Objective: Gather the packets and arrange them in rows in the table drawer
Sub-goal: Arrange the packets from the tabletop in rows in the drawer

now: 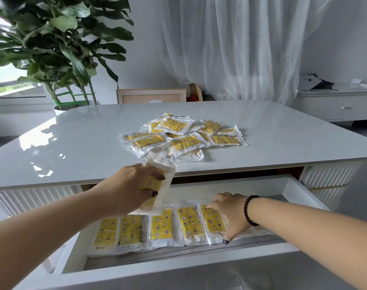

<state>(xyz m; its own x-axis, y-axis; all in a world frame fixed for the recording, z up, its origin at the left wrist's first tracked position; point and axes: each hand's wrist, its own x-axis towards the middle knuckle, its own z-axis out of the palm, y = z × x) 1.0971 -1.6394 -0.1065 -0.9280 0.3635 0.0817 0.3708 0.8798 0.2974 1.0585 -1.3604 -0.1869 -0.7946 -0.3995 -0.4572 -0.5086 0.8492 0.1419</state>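
Packets in clear plastic with yellow printed inserts lie heaped [184, 136] at centre frame on the glossy white bench [78, 143]. Below it, five more form a row [159, 227] in the open white drawer [293, 187]. The left hand [128, 189] has a curled grip on one packet [159, 185] over the drawer's left; the right hand [230, 214] presses the row's rightmost packet [212, 221], fingers spread.

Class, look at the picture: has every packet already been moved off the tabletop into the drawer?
No: a pile of packets lies on the tabletop, while only one row sits in the drawer.
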